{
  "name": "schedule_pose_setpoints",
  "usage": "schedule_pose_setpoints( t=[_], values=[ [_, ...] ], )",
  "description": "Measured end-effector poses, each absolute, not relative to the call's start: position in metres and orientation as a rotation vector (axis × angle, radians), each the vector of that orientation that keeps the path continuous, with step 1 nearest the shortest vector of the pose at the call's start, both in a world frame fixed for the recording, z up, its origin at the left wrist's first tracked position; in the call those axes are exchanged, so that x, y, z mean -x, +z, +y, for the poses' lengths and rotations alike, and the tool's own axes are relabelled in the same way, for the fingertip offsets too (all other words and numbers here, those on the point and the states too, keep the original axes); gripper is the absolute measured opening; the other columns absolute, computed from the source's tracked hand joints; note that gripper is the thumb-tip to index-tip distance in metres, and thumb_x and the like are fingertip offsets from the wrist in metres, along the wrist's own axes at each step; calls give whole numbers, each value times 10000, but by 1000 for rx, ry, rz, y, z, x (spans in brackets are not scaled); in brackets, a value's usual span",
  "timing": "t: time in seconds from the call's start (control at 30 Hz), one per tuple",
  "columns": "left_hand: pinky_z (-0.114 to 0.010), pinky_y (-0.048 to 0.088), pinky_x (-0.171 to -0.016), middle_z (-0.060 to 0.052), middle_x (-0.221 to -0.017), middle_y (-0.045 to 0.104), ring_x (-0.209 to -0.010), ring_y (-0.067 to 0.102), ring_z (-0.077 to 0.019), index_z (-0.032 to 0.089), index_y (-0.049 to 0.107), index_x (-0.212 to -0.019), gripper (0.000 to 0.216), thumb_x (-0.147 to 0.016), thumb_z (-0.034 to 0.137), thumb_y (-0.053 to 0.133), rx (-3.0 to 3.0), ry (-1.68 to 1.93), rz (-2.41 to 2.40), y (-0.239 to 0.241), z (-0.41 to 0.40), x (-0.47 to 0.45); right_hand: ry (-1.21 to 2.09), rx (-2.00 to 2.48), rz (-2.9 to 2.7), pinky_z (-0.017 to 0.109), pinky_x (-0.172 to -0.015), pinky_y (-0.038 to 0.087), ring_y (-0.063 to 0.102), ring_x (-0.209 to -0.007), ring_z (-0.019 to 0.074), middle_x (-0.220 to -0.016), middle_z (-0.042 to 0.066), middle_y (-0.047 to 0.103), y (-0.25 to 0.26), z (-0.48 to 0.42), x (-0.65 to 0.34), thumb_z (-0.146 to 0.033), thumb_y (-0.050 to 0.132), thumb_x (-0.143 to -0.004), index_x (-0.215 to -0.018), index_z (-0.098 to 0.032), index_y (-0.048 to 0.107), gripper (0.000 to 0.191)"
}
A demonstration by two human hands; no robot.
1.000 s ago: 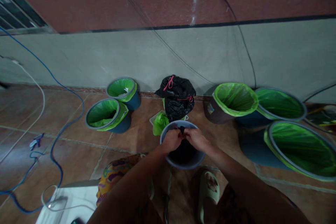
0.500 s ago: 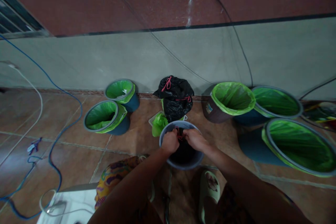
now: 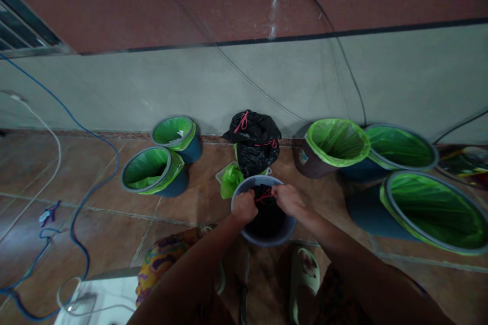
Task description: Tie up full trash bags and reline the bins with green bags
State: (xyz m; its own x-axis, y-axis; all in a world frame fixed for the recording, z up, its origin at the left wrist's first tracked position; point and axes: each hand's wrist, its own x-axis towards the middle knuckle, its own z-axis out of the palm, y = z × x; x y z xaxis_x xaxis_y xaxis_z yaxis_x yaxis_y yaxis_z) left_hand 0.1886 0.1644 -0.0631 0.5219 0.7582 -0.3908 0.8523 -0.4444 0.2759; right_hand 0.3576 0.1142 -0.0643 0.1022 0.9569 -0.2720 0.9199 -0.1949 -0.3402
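Slipper: Because it stands just on the near side of the bucket, there is little room to slide the bucket back.
Left hand: fingers curled tight, apparently on one end of the string, tips hidden; over the left side of the mouth.
Right hand: fingers pinched on the string's other end, at the right edge; touching the rim or above it, I cannot tell.
String: red, stretched between the hands, above the black liner. An even sideways pull should draw it snug without hitching the liner up on one side.
Bucket: best to pull outward above its rim, not scraping knuckles against it.
Floor: tiles on both sides give each hand room outward.
Right bins: three, grouped; the nearest limits a wide swing.
Left bins: two, well apart from the bucket.
Bags: black, just beyond the far rim, so forward is tight.
Wall: behind the bags.
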Motion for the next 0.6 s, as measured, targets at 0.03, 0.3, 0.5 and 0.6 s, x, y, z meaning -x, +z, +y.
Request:
schedule_pose_setpoints(
  t=[0.03,0.3,0.5,0.6],
  values=[
    [-396,531,-860,-176,-999,724,-981,695,-309,127,614,-1077,304,-816,116,459,-2330,-289,1305,-64,164,-188,674,2258,-1954,266,-673,377,642,-814,186,-892,93,723,-66,114,-359,-59,488,-813,-864,-168,688,234],
    [-421,514,-906,-183,-1150,685,-1078,659,-339,133,381,-1425,687,-804,300,621,-2242,-356,1301,-75,162,-185,724,2312,-1930,300,-833,460,683,-984,245,-1010,122,731,-65,112,-362,-135,544,-844,-1141,-155,661,319],
    [-434,497,-950,-210,-1129,685,-1100,645,-346,112,641,-1106,307,-846,270,595,-2236,-298,1261,-94,161,-186,740,2322,-1924,355,-936,480,645,-1122,297,-1271,182,634,-70,107,-351,-232,693,-762,-1431,-138,435,723],
    [-438,516,-920,-206,-1078,704,-1067,664,-351,122,688,-1004,219,-860,209,548,-2209,-273,1288,-96,159,-190,850,2250,-2003,362,-978,471,614,-1180,306,-1375,198,550,-84,100,-343,-212,703,-714,-1498,-136,330,872]
  ],
)
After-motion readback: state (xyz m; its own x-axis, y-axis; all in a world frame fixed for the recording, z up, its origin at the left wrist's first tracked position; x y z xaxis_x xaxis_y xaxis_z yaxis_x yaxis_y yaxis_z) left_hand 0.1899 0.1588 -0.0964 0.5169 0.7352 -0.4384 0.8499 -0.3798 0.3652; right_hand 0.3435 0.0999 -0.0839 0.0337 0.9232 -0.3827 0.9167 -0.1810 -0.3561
